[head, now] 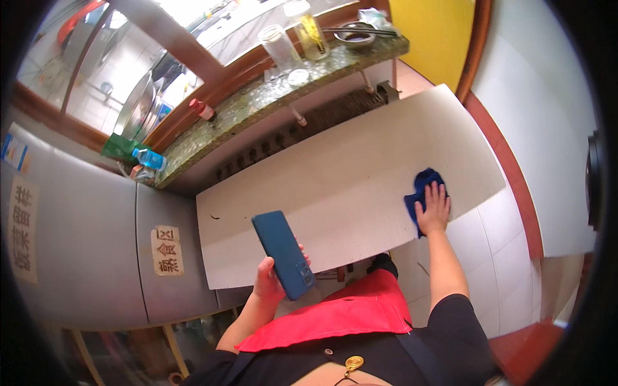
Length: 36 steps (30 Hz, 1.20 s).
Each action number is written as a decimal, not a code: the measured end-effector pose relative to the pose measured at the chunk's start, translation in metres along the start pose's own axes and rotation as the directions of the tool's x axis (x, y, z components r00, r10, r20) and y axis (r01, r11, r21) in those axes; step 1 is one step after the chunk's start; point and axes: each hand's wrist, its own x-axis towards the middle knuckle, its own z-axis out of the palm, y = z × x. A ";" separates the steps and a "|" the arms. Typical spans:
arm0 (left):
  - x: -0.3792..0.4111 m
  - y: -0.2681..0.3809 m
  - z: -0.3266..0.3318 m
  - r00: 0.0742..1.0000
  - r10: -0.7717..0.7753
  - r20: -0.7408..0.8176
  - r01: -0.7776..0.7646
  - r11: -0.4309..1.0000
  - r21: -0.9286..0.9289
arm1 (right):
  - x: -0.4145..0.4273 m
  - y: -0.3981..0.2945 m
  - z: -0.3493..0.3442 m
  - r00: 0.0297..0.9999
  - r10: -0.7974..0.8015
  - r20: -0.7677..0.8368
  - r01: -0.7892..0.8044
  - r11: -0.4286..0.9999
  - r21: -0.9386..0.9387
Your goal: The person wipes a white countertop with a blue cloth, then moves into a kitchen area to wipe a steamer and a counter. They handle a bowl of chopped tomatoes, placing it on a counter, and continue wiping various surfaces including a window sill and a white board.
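Observation:
My left hand [270,277] grips a blue smartphone [280,253] over the front edge of a white tabletop [338,183]. The phone's back and camera block face up towards me. At the right part of the tabletop, my right hand [435,207] lies flat with its fingers spread, pressing on a dark blue cloth [427,178]. Folds of the cloth stick out past the fingertips and to the left of the hand. One end of it reaches the table's front edge.
Behind the table runs a stone windowsill [251,113] with a clear jar [281,48], a bowl [355,36] with chopsticks, a small red-capped bottle [203,110] and a blue bottle [149,158]. A grey refrigerator [87,231] bearing writing stands left. A white wall [536,120] rises at right.

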 end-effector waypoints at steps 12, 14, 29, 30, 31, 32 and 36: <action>0.051 0.034 0.007 0.987 0.158 -0.010 -0.158 0.987 -0.012 | 0.121 0.002 -0.027 0.966 0.253 -0.049 -0.257 0.941 -0.219; 0.059 0.041 0.004 0.995 0.095 -0.026 -0.095 0.995 0.014 | 0.131 0.012 -0.019 0.962 0.250 -0.112 -0.271 0.927 -0.259; 0.168 -0.046 -0.087 0.999 0.038 -0.024 0.035 -0.309 0.950 | 0.123 -0.132 0.034 0.957 -0.288 0.018 0.242 0.834 0.495; 0.170 -0.042 -0.088 1.000 0.025 0.002 0.006 -0.289 0.957 | 0.135 -0.134 0.045 0.979 -0.156 0.130 0.011 0.680 0.734; 0.171 -0.036 -0.091 1.000 0.012 0.027 -0.023 -0.267 0.963 | 0.147 -0.136 0.056 0.960 -0.062 0.275 -0.222 0.434 0.873; 0.170 -0.029 -0.101 0.989 0.147 -0.014 0.040 -0.180 0.983 | 0.154 -0.157 0.027 0.892 -0.092 0.443 -0.400 0.300 0.866; 0.164 0.098 -0.157 0.707 0.657 -0.263 -0.117 0.474 0.872 | 0.155 -0.244 -0.086 0.899 -0.416 0.141 -0.236 -0.187 0.954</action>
